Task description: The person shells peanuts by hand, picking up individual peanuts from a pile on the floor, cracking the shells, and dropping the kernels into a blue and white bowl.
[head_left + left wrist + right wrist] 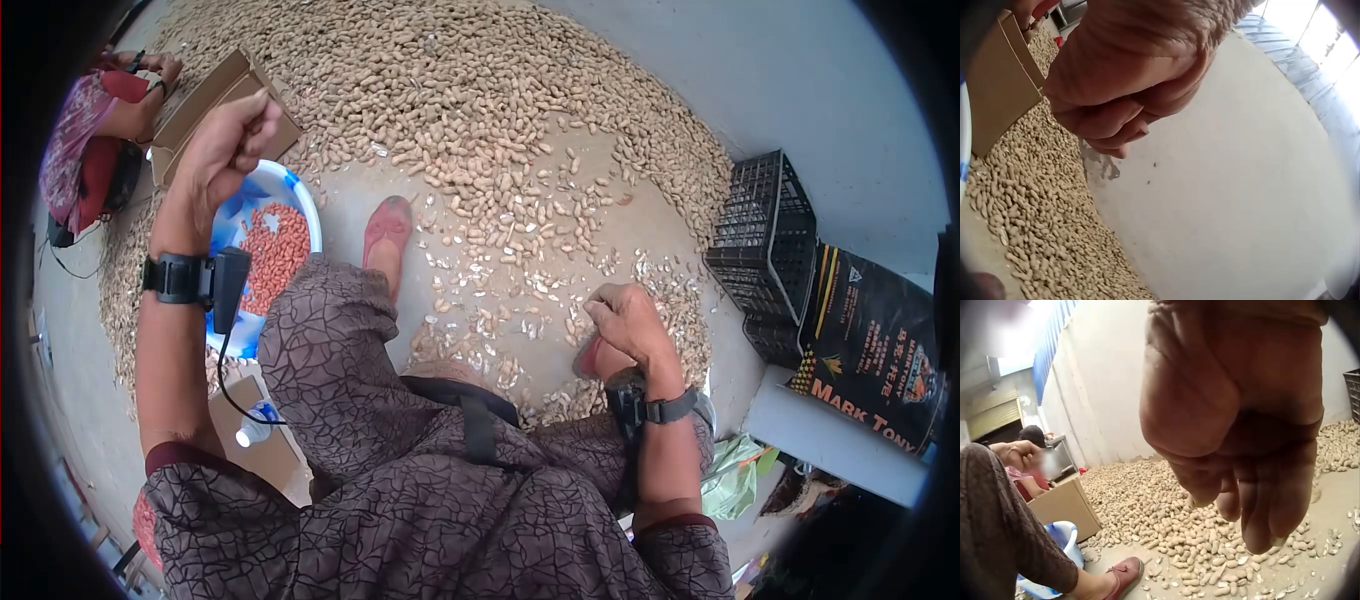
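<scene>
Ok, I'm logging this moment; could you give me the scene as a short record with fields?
left hand: fingers curled, nothing visible in it
right hand: fingers loosely bent, nothing visible in it
basin: holds red kernels
peanuts: spread thickly across the floor
box: cardboard, near the basin
crate: black, beside the sack

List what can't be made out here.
Head view: whether the left hand holds something small, hidden by its curled fingers.
Head view: the left side of the basin, behind the left forearm.
Head view: fine print on the black bag, too small.
Left wrist view: most of the basin, cut off by the left edge.
</scene>
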Tool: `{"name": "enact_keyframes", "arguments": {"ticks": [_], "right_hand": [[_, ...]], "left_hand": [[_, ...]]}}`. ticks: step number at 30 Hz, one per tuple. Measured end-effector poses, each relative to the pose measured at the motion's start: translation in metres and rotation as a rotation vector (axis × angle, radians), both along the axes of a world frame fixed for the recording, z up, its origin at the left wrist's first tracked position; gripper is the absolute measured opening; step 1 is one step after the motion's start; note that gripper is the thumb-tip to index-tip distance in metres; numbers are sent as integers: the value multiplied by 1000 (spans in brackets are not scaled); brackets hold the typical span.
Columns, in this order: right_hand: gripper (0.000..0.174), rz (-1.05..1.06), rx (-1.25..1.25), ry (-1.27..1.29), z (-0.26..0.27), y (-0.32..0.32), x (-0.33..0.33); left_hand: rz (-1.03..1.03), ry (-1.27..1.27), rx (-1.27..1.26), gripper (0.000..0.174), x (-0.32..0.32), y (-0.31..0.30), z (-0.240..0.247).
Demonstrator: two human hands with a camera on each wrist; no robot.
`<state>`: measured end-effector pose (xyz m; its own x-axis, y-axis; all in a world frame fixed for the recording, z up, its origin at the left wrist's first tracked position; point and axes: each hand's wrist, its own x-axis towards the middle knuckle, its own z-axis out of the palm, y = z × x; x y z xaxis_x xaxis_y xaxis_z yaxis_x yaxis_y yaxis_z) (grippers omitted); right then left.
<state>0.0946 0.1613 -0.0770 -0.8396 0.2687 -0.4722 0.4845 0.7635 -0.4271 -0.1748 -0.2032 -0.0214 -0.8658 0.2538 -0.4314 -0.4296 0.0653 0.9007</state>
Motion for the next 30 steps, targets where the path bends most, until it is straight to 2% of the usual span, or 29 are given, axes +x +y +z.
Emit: {"name": "enact_keyframes", "arguments": {"ticks": [1, 3, 5, 7, 8, 9, 11, 13, 15, 16, 18, 19, 22, 25, 27, 28, 30], "right_hand": [[21, -5, 1, -5, -13, 3, -1], [24, -57, -43, -126, -39, 11, -2], [25, -53, 9, -152, -51, 15, -3], [26, -52, 62, -180, -66, 22, -2], [27, -64, 70, -193, -77, 29, -1], [28, -74, 75, -206, -87, 36, 0], [27, -124, 44, -192, -112, 48, 3], [26, -168, 14, -170, -116, 50, -7], [23, -407, -221, -279, -109, 37, -29], [23, -408, -231, -280, -125, 36, -33], [16, -83, -112, 56, -168, 34, -38], [16, -84, -121, 59, -175, 27, -42], [16, -1, -127, 150, -199, 2, -55], [18, 28, -113, 186, -227, -18, -61], [22, 162, 82, 240, -236, -27, -62], [22, 142, 86, 237, -242, -31, -63], [26, 135, 106, 133, -257, -34, -64]], "left_hand": [[25, 47, -147, 24, -3, -17, -19], [64, -50, -252, 29, -6, -50, -65], [35, -141, -465, 36, -1, -75, -102], [-53, 14, -875, 42, 15, -73, -107], [-149, 79, -994, 45, 14, -78, -116], [-156, 76, -994, 45, 15, -76, -111], [-178, 70, -621, 45, 16, -65, -75], [-162, 204, -327, 42, 24, -33, -16], [-185, 144, 73, 40, 30, -3, 40], [-184, 154, 118, 40, 41, 16, 65], [-186, 165, 147, 36, 66, 45, 105], [-188, 166, 134, 33, 78, 57, 116], [-184, 164, 216, 28, 111, 96, 113], [-116, -18, 328, 29, 124, 122, 94], [-80, -129, 346, 27, 124, 136, 74], [-40, -181, 379, 26, 125, 143, 62], [-133, -247, 421, 25, 127, 147, 46]]}}
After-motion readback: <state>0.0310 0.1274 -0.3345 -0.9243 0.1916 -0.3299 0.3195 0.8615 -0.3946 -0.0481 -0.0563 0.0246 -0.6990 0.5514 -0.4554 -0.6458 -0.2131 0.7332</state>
